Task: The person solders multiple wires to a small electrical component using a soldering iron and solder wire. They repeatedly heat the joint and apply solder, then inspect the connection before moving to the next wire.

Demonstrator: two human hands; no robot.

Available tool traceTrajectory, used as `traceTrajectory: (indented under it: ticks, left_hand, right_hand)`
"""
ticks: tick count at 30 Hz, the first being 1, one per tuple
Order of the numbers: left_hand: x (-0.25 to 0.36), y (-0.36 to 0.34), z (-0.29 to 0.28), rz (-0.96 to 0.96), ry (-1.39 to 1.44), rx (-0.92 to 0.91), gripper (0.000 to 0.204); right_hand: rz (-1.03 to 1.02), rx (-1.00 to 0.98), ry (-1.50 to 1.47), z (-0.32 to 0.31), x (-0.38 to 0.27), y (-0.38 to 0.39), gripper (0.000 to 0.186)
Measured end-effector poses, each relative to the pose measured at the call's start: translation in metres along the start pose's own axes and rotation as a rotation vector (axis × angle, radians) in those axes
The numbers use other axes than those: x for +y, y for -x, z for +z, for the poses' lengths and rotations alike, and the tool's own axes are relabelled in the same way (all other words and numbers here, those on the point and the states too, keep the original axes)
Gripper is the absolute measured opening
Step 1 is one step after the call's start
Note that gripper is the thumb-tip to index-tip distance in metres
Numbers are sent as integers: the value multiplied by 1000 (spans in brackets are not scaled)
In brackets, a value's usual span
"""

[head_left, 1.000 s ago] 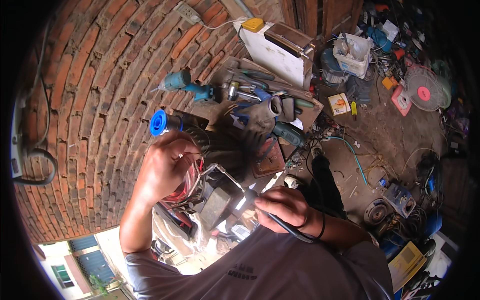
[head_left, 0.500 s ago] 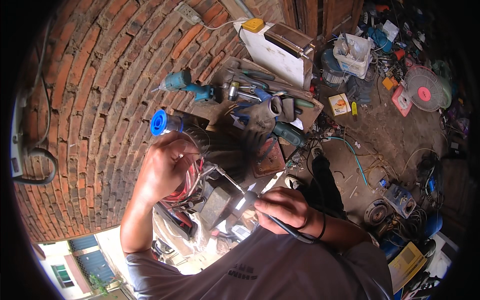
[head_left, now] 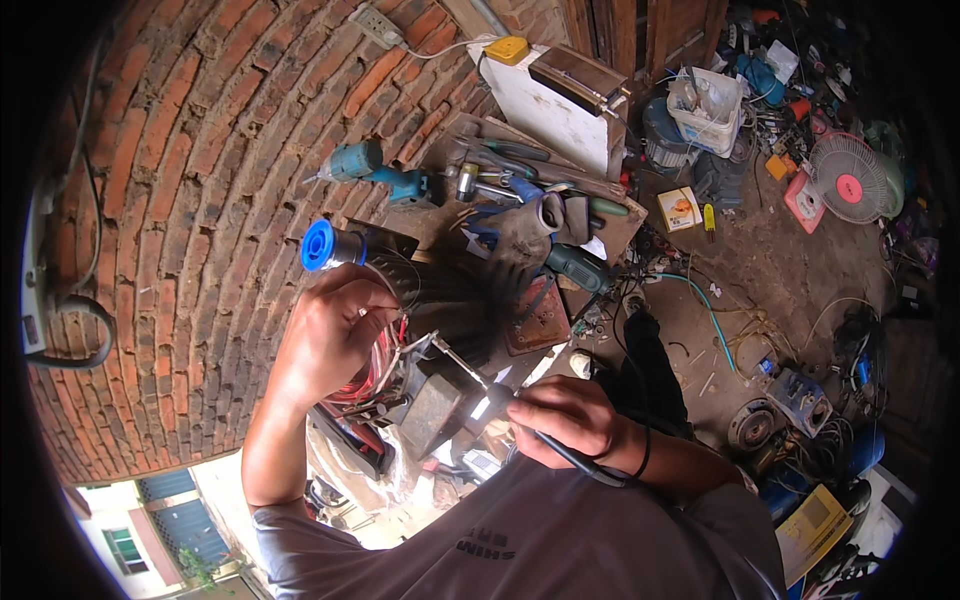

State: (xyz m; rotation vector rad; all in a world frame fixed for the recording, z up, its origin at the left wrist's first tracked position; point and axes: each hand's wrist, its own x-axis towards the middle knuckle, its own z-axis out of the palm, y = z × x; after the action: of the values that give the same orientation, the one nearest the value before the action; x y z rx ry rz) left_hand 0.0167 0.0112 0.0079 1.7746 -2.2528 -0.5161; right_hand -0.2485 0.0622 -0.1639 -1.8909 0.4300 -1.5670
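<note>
Blue plastic spool (head_left: 319, 245), silvery windings showing, at 12 o'clock from left hand (head_left: 338, 328); whether gripped, cannot be told. Thin curved wire (head_left: 417, 289) pinched by left thumb and fingers, hand nearly closed. Soldering iron (head_left: 500, 393), dark handle, slim metal shaft, wrapped by curled right hand (head_left: 572, 412), pointed toward 10 o'clock. Hands hardly shifted since second ago; work judged kept at one spot. Smooth red wires (head_left: 379, 362) bunched at 4 o'clock from left hand, near boxy grey block (head_left: 428, 411).

Building outside (head_left: 190, 525): we see washed-out daylight, lower left.
Left forearm (head_left: 274, 442): glare.
Floor clutter (head_left: 858, 355): shadowed, far right.
Brick wall (head_left: 180, 240): courses bend toward blackened rim.
</note>
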Motion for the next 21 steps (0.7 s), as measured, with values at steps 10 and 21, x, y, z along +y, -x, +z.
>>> traceTrajectory:
  ticks: [10,21]
  left_hand:
    - [-3,1,2,-9,-2,-11,18]
    - [-5,2,3,-66,30,-31,7]
  right_hand:
    - [-13,-17,-13,0,1,0,48]
    - [-10,3,3,1,2,3,52]
